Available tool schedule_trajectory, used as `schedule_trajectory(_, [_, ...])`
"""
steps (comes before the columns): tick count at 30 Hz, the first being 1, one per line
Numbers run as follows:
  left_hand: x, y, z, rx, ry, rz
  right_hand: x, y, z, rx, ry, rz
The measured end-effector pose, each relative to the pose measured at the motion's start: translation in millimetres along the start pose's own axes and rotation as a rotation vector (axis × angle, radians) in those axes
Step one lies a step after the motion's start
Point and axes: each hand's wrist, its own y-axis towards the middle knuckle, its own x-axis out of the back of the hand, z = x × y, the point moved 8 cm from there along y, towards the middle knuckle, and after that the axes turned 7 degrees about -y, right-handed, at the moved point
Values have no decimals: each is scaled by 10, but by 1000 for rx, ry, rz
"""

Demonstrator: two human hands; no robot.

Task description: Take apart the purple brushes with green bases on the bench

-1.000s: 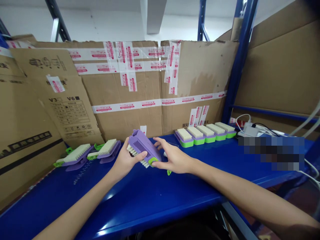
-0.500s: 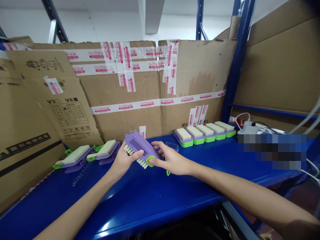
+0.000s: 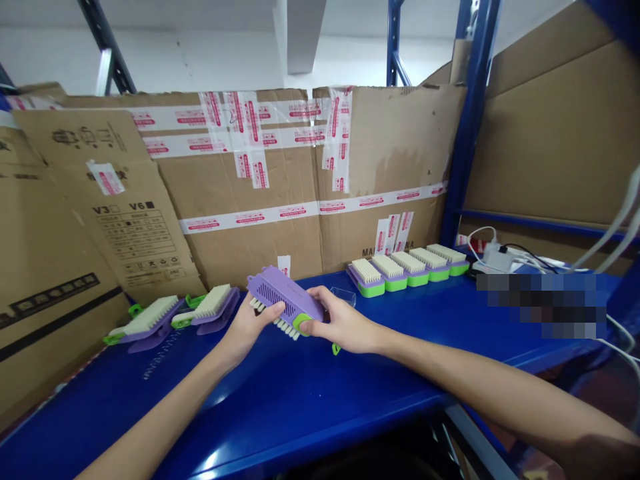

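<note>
A purple brush point(image 3: 286, 293) with pale bristles and a green end is held up over the blue table, its bristles facing down and left. My left hand point(image 3: 249, 325) grips its left end, thumb on the slotted side. Around the green end are the closed fingers of my right hand point(image 3: 345, 323). Below my right hand a small green part point(image 3: 336, 349) shows, partly hidden. Behind that hand sits a clear plastic piece point(image 3: 345, 295). At the left lie two purple and green brushes, bristles up, one farther left point(image 3: 153, 317) and one nearer point(image 3: 213, 303).
Several bristle blocks with green bases point(image 3: 395, 274) stand in a row at the back right of the blue table point(image 3: 300, 413). A clear coil point(image 3: 161, 355) lies at the left. Cardboard point(image 3: 250, 247) walls the back. White plugs and cables point(image 3: 497, 257) are at the right.
The fingers of my right hand have closed further around the brush's green end. The brush has turned slightly, its purple top showing more. The view has shifted a little.
</note>
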Motion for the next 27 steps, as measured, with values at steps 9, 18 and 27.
schedule_trajectory(9, [-50, -3, -87, -2, 12, -36, 197, -63, 280, 274, -371, -200])
schedule_trajectory(18, [-25, 30, -189, -121, 105, -58, 205, -65, 291, 284, -465, -183])
schedule_trajectory(27, [59, 17, 30, -75, 59, 10, 190, -90, 368, 361, -474, -144])
